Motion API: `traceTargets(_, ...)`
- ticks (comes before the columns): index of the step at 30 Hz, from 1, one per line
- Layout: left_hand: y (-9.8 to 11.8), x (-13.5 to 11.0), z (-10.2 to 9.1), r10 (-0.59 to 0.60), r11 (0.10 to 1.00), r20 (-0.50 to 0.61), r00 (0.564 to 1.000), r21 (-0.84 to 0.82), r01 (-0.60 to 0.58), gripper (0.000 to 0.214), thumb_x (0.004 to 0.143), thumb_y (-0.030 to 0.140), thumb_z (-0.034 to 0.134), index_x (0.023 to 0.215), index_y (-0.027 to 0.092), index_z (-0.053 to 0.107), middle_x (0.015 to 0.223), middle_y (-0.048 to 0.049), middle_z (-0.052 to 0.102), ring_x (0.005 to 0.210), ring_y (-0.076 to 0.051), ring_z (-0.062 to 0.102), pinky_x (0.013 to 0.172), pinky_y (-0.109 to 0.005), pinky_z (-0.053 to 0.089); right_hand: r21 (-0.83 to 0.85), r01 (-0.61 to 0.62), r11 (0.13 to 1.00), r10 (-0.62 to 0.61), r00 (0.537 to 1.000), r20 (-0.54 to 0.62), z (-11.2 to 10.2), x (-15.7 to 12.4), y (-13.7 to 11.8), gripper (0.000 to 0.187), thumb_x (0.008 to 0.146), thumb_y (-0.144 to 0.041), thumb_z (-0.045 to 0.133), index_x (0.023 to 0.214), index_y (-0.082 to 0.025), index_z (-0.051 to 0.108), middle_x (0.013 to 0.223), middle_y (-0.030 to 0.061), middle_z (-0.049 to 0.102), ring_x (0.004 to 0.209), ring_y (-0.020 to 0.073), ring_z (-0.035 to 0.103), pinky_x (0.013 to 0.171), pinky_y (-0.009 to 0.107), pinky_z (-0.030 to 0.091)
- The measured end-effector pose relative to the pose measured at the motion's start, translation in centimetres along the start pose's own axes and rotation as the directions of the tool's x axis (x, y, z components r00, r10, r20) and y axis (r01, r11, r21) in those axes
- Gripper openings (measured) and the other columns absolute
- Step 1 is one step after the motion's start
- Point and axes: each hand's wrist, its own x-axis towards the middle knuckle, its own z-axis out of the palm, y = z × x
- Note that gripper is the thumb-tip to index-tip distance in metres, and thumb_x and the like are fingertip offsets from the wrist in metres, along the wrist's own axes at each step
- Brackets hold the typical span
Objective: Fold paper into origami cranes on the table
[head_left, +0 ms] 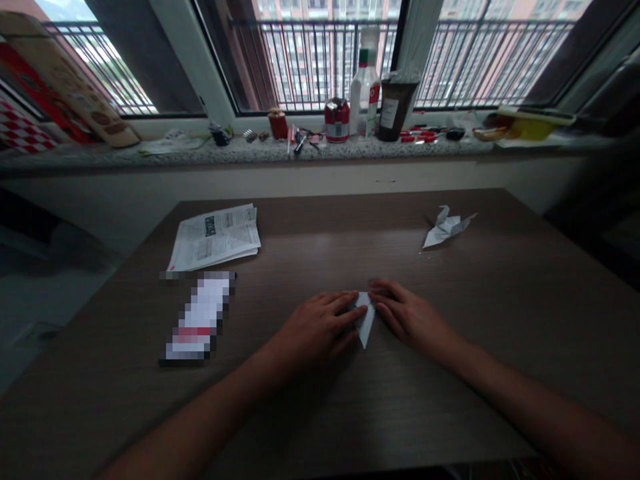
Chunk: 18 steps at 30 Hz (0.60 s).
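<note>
A small piece of white paper [365, 325], folded to a downward-pointing kite shape, lies on the table between my hands. My left hand [323, 330] holds its left side, thumb across the paper and fingers along the far left edge. At the right edge is my right hand [407, 313], its fingertips touching or almost touching the paper. Its fingers are stretched out, slightly apart and a little blurred. The fingers cover part of the paper's upper end.
A folded paper crane [447, 227] stands at the back right of the brown table [310, 233]. Printed sheets [215, 237] lie at the back left, with a phone [200, 319] nearer me. The windowsill [270, 151] carries a can [337, 120], bottles, a dark cup [395, 107] and small tools.
</note>
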Motion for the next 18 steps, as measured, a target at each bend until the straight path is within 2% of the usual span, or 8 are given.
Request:
traceTargets(6, -0.1, -0.2, 0.2, -0.019, 1.0, 0.015, 1.0, 0.004, 0.019, 0.047, 0.104, 0.034, 0.057, 0.151, 0.029, 0.052, 0.159, -0.0124, 0.048, 0.14, -0.033, 0.053, 0.112, -0.053, 0.047, 0.054, -0.013, 0.998, 0.014, 1.0, -0.021, -0.2, 0.1, 0.2, 0.037, 0.11, -0.028, 0.041, 0.13, -0.018, 0.071, 0.145, 0.0154, 0.06, 0.119, 0.0258, 0.069, 0.106, 0.045, 0.057)
traceTargets(11, -0.1, -0.3, 0.4, -0.019, 1.0, 0.014, 1.0, 0.016, 0.019, 0.05, 0.103, 0.033, 0.059, 0.152, 0.028, 0.051, 0.16, -0.0131, 0.047, 0.142, -0.032, 0.052, 0.113, -0.052, 0.046, 0.028, -0.018, 0.999, 0.019, 0.999, -0.045, -0.4, 0.3, 0.6, 0.038, 0.109, -0.027, 0.041, 0.124, -0.014, 0.073, 0.143, 0.0175, 0.061, 0.123, 0.0279, 0.067, 0.109, 0.048, 0.055)
traceTargets(18, 0.2, -0.2, 0.0, -0.043, 0.999, 0.032, 0.999, 0.02, 0.043, 0.047, 0.105, 0.034, 0.054, 0.151, 0.026, 0.052, 0.16, -0.0118, 0.047, 0.14, -0.031, 0.053, 0.115, -0.049, 0.045, 0.006, 0.005, 1.0, -0.005, 0.998, -0.065, -0.3, 0.2, 1.2, 0.035, 0.108, -0.026, 0.043, 0.119, -0.015, 0.075, 0.137, 0.0151, 0.066, 0.125, 0.0273, 0.065, 0.108, 0.046, 0.055)
